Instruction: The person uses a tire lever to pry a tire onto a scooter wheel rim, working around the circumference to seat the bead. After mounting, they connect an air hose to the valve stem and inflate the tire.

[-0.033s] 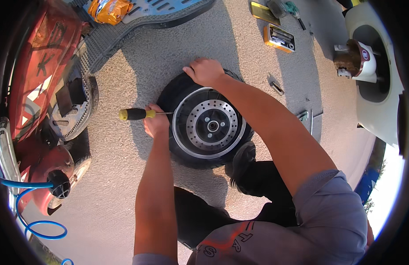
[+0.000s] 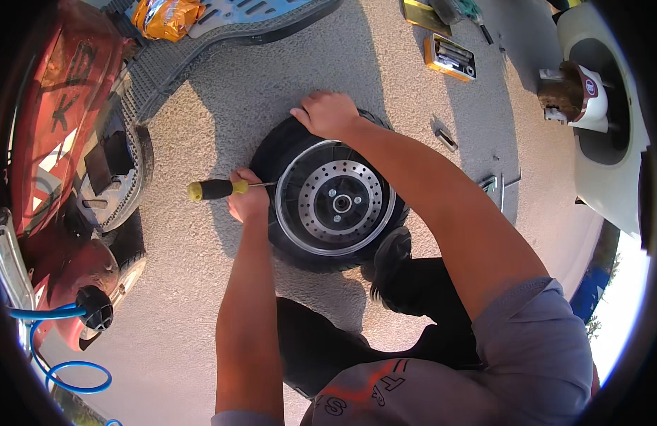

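Note:
A wheel with a black tyre (image 2: pixel 307 257) lies flat on the ground between my feet. Its silver rim surrounds a drilled brake disc (image 2: pixel 308 207) facing up. A screwdriver (image 2: pixel 213 189) with a yellow and black handle points left; its shaft runs to the rim's left edge, where the tip is hidden. My left hand (image 2: pixel 248 197) is closed about the screwdriver where handle meets shaft, against the tyre's left side. Over the tyre's far edge curls my right hand (image 2: pixel 330 116), gripping it, with the thumb to the left and some fingertips hidden.
Red vehicle bodywork (image 2: pixel 66 113) and a blue coiled hose (image 2: pixel 76 376) stand at the left. An orange packet (image 2: pixel 169 18) lies on a grey footboard panel (image 2: pixel 257 18). Rightward are a socket box (image 2: pixel 451 58), a small metal piece (image 2: pixel 446 140) and a white vehicle body (image 2: pixel 605 177). My shoe (image 2: pixel 390 259) stands beside the tyre.
The screwdriver's handle end has dipped slightly toward me and to the left, along with my left hand. My right hand stays on the tyre.

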The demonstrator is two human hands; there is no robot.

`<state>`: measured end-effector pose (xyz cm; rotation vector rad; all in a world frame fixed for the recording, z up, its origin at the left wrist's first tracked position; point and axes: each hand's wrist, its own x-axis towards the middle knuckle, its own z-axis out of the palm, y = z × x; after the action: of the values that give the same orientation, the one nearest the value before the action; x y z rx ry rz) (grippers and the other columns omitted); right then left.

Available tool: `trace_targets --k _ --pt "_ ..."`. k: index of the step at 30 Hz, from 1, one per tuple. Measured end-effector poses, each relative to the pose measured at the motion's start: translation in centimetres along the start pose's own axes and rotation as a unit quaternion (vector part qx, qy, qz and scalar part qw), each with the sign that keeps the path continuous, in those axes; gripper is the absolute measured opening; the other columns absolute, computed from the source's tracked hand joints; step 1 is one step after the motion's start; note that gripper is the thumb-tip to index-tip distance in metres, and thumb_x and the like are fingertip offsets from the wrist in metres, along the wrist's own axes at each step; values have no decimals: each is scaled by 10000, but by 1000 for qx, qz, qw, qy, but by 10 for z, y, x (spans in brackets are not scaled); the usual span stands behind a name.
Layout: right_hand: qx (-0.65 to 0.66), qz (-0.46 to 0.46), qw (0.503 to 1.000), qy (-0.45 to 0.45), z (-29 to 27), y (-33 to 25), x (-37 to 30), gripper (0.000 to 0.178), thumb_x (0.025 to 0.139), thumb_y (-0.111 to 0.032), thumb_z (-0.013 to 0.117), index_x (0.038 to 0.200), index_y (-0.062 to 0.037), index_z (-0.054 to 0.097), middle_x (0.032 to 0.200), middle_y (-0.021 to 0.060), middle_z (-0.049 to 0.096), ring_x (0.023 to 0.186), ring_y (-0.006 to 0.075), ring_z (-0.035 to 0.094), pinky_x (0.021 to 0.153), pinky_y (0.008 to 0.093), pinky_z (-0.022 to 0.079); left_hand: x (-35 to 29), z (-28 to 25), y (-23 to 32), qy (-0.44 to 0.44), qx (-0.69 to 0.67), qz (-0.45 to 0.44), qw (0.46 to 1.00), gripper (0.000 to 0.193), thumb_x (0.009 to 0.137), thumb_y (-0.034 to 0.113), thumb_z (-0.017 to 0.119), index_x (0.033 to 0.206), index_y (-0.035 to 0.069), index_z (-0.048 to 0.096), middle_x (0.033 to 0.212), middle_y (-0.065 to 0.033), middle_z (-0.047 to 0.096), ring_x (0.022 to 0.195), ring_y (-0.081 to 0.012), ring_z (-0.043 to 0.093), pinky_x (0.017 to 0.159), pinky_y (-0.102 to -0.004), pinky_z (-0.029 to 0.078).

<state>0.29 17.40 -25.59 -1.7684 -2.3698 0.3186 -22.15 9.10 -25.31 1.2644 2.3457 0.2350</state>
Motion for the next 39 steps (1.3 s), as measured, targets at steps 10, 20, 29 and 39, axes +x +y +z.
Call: trace_targets --k 10,20,29,39 --pt "28 34 999 -4 -6 0 4 352 946 -378 515 902 -64 668 864 130 679 878 322 669 738 466 546 3 -3 14 22 47 34 998 486 1002 419 368 889 23 629 946 -209 664 910 -425 642 766 -527 511" --pt "14 2 1000 12 -6 -2 4 335 966 -357 488 904 -75 657 904 123 678 915 315 657 728 469 540 4 -5 15 17 70 28 997 453 1008 416 338 953 71 625 983 -142 694 911 -396 667 775 -579 477" --pt "8 -9 1000 4 -13 0 13 370 966 -390 481 914 -64 648 925 139 674 928 341 649 745 489 539 16 -10 27 -14 74 25 997 458 1003 408 320 988 70 628 1047 -178 666 979 -403 643 820 -554 485" --pt "60 16 998 -25 -8 3 14 353 955 -386 497 926 -70 652 937 119 677 957 319 646 772 483 528 22 13 16 -69 126 15 990 438 988 404 361 961 64 636 1007 -149 676 951 -393 645 774 -525 504"
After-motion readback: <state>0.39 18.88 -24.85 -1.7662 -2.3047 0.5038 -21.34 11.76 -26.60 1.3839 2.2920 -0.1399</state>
